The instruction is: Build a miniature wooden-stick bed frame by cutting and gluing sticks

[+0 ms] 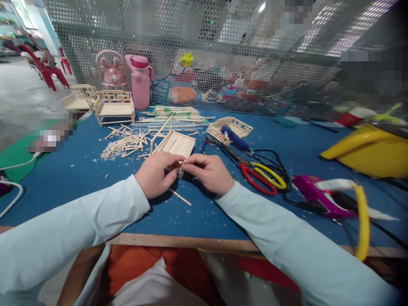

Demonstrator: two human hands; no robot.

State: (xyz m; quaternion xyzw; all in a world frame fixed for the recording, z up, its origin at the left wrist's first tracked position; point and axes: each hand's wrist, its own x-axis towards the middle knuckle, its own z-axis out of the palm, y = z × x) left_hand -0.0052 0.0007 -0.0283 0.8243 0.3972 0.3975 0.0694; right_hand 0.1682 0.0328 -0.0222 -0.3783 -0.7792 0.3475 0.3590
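Two bare hands meet in the middle of the blue surface (pixel 197 221). The right hand (pixel 208 172) has its thumb and pointing finger pinched on a small pale piece (pixel 181 169). The left hand (pixel 157 174) comes in from the other side. Its fingers are bent, and the pointing finger reaches the same spot, but I cannot tell if they grip the piece too.

The little stick panel (pixel 176 143) is just past the fingertips, ahead and a bit to the left. It is made of thin sticks laid side by side, and a thin stick frame (pixel 162 128) goes up at its far left. The small piece is at the panel's near edge, toward the right corner. I cannot tell if it is joined on there. It seems to point up and down, leaning a little. Both hands are close to the panel, but the left hand is nearer and hides part of the near left side.

A loose stick (pixel 181 198) lies on a slant, nearer the person than the fingertips. A pile of short sticks (pixel 132 143) is past the left hand. A cutting tool (pixel 245 172) with red and yellow handles lies to the right of the right hand.
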